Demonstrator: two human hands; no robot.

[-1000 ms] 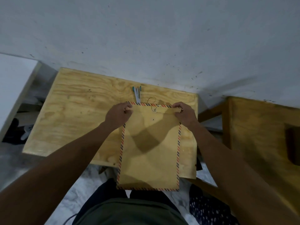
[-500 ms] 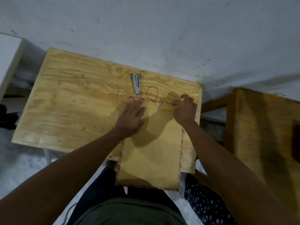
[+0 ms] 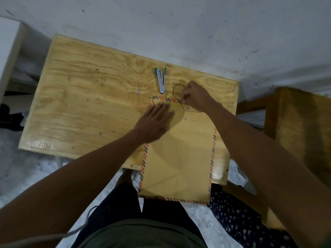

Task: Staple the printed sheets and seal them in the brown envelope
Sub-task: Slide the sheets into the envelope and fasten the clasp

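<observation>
On the table, the left hand presses flat, fingers straight, on the envelope's folded top. The stapler lies just beyond. The right hand pinches the string at the envelope's far edge, which overhangs the table toward the person.

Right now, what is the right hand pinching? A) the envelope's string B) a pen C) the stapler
A: the right hand pinches the thin string looping off the brown envelope, while the stapler lies untouched on the table.
</observation>
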